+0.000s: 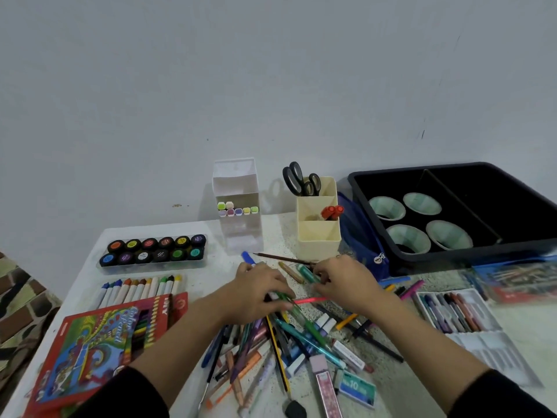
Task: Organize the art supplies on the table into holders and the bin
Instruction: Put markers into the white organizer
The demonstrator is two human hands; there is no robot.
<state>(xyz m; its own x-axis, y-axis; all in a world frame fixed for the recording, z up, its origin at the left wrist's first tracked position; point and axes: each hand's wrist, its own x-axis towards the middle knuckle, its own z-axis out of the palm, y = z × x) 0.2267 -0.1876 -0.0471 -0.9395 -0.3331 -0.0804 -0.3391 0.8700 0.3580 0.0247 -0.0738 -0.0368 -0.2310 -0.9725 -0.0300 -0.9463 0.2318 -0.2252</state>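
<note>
1. A grey wall [271, 86] stands behind a white speckled table [205, 276].
2. Both arms reach forward over the table's middle. The left hand [259, 292] is palm down with its fingers curled round a few green pens [283, 297]. The right hand [346, 282] is just beside it, fingers bent toward a green marker [306, 272]. Blur hides whether it grips anything.
3. A black bin [452, 260] sits far right, with a blue pouch [361, 236] against its left wall.
4. A red pencil box [99, 351] lies near left.
5. A pile [271, 342] of loose pens spreads beneath the wrists.
6. A tray of paint pots [153, 250] is far left.
7. A clear holder [241, 233] and a cream holder [318, 236] stand upright beyond the hands, with scissors [297, 179] in the cream one.
8. The green pens slant from far left to near right. A pink pen [310, 300] lies crosswise between the hands.
</note>
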